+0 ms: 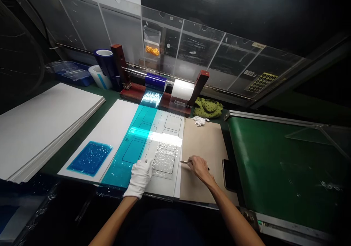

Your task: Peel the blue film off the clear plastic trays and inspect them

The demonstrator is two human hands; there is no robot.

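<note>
My left hand point(140, 176), in a white glove, rests at the right edge of the blue film strip point(134, 151), its fingers bunched and bent downward. What lies under those fingertips is hidden. Just right of it, a clear film piece point(164, 161) covers part of a pale sheet point(171, 123) printed with rounded rectangles. My bare right hand point(199, 166) is closed round a slim knife point(184, 162), whose pointed blade faces left near the sheet's edge. Brown board point(204, 140) lies beneath that hand.
A red wooden stand point(201, 83) carries a blue film roll point(155, 81) and a white roll point(183, 90). Left are a blue film stack point(90, 158) and white sheets point(52, 118). A phone point(229, 174) lies beside the green conveyor belt point(276, 165). A green pouch point(207, 108) sits behind.
</note>
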